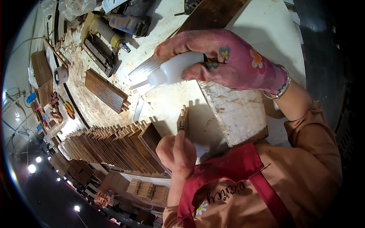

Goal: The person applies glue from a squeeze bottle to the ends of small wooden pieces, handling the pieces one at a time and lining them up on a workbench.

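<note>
Glue bottle (173, 69) in right hand (228, 60); stacked wood panels (114, 146) beside left hand (175, 152).

A bare strip of pale workbench (167, 100) lies open between the loose dark panel (105, 90) and the upright wooden piece (183, 118). A packed row of standing panels (110, 146) walls off the near left edge, a long board (235, 110) blocks the right, and power tools (110, 30) crowd the far side.

- White squeeze bottle (173, 70): lying sideways at centre, nozzle pointing left.
- Small dark wooden panel (183, 118): upright on edge, pale dowels on top, near centre.
</note>
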A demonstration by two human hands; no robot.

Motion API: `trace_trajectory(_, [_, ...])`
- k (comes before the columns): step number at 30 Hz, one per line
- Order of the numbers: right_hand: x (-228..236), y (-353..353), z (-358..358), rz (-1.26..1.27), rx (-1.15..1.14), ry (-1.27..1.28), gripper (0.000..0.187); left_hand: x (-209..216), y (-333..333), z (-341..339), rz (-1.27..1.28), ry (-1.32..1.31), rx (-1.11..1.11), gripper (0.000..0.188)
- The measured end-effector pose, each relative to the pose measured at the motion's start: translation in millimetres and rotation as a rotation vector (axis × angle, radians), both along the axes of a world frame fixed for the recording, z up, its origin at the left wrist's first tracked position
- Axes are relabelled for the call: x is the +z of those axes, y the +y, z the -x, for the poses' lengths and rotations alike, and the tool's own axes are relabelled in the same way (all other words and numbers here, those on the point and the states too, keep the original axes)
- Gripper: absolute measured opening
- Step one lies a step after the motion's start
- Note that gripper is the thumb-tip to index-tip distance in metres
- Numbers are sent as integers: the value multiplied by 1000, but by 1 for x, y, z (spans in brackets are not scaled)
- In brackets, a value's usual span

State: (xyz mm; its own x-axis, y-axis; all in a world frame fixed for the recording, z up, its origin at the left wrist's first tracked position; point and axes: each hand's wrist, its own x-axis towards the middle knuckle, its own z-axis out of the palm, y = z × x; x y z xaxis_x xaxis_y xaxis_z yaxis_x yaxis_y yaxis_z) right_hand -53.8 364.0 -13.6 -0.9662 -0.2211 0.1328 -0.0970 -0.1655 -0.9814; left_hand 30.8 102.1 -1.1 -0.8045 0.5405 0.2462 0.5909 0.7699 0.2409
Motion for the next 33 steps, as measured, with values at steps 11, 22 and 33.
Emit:
trace_trajectory(11, [-4,0,0,73,-6,18,41,-1,1,1,25,-18,11,29])
trace_trajectory(22, [-6,-1,0,6,-49,137,41,-1,1,2,46,25,2,31])
trace_trajectory(33, [-4,-1,1,49,-41,28,40,1,2,3,16,-15,-1,30])
